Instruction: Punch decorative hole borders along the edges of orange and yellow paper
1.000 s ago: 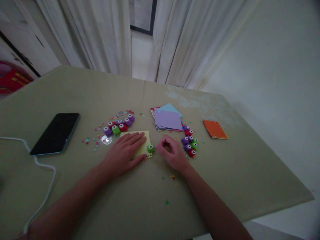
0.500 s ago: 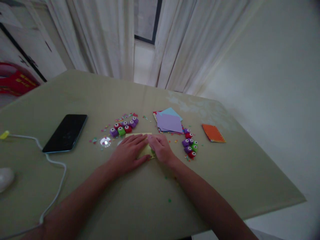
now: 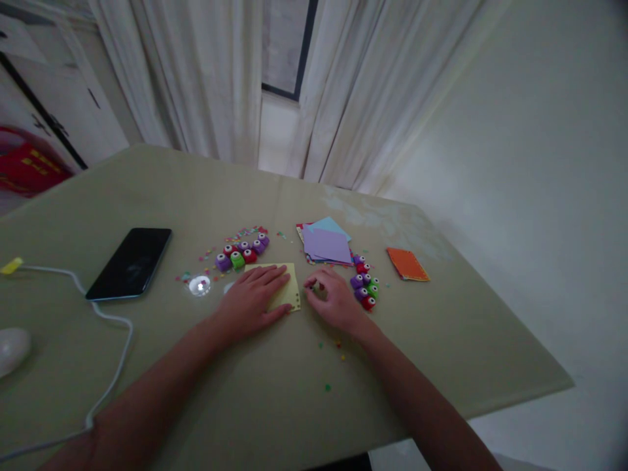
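My left hand [image 3: 256, 294] lies flat with fingers spread on a yellow sheet of paper [image 3: 290, 282], pressing it to the table. Small dark holes or marks run along the sheet's right edge and lower right corner. Just right of that edge, my right hand [image 3: 334, 299] is curled, thumb and forefinger close together. Something small and dark shows between its fingers, too hidden to name. Eye-topped little blocks in purple, red and green stand in two groups, one [image 3: 237, 259] beyond my left hand and another [image 3: 364, 281] beside my right hand.
Purple and blue paper sheets [image 3: 328, 244] are stacked farther back, with orange sheets [image 3: 408, 264] to the right. Bits of confetti [image 3: 245, 233] are scattered about. At left are a black tablet [image 3: 130, 263], a white cable [image 3: 120, 320], a mouse [image 3: 12, 350] and a clear disc [image 3: 199, 285].
My right hand has moved off the yellow paper to the right and turned, uncovering the sheet's right edge. My left hand has stayed in place. The view has shifted slightly.
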Action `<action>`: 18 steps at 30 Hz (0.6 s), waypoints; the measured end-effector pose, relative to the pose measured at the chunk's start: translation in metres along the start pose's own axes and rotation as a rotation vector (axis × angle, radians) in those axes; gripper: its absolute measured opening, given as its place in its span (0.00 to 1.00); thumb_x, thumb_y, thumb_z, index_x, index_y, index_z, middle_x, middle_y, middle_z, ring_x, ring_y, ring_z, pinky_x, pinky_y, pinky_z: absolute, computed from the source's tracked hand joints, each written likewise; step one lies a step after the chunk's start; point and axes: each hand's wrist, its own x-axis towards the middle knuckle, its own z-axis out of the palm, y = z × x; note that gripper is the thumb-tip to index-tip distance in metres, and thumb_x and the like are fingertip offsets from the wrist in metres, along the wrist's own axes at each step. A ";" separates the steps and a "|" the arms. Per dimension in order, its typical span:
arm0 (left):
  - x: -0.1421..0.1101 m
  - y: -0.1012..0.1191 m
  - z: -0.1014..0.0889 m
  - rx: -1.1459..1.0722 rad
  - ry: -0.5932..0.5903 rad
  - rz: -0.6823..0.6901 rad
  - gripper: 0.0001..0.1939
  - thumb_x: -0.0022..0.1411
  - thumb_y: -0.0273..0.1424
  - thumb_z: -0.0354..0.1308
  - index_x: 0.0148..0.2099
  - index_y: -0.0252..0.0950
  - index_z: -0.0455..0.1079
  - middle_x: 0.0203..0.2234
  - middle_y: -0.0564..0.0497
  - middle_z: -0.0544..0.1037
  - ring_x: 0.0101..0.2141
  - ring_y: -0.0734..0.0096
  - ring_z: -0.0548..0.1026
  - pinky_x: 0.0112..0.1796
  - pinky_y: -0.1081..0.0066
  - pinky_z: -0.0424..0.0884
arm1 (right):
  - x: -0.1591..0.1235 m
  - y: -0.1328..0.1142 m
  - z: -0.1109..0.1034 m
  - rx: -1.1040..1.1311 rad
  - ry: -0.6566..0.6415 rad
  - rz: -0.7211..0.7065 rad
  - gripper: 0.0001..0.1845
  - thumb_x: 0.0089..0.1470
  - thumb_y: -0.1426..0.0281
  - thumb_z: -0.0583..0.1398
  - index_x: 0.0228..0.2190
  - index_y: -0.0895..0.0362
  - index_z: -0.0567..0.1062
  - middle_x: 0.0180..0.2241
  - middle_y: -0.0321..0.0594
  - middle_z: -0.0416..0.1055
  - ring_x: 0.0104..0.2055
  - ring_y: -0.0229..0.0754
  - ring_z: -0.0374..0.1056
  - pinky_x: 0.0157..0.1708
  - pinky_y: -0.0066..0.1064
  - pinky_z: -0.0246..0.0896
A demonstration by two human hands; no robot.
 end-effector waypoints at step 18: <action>0.000 0.001 -0.002 -0.030 0.025 0.004 0.30 0.65 0.47 0.67 0.61 0.30 0.77 0.58 0.33 0.80 0.61 0.36 0.75 0.64 0.44 0.68 | 0.101 -0.055 0.064 -0.156 -0.108 -0.232 0.14 0.69 0.76 0.61 0.54 0.59 0.79 0.54 0.48 0.76 0.58 0.47 0.69 0.64 0.38 0.61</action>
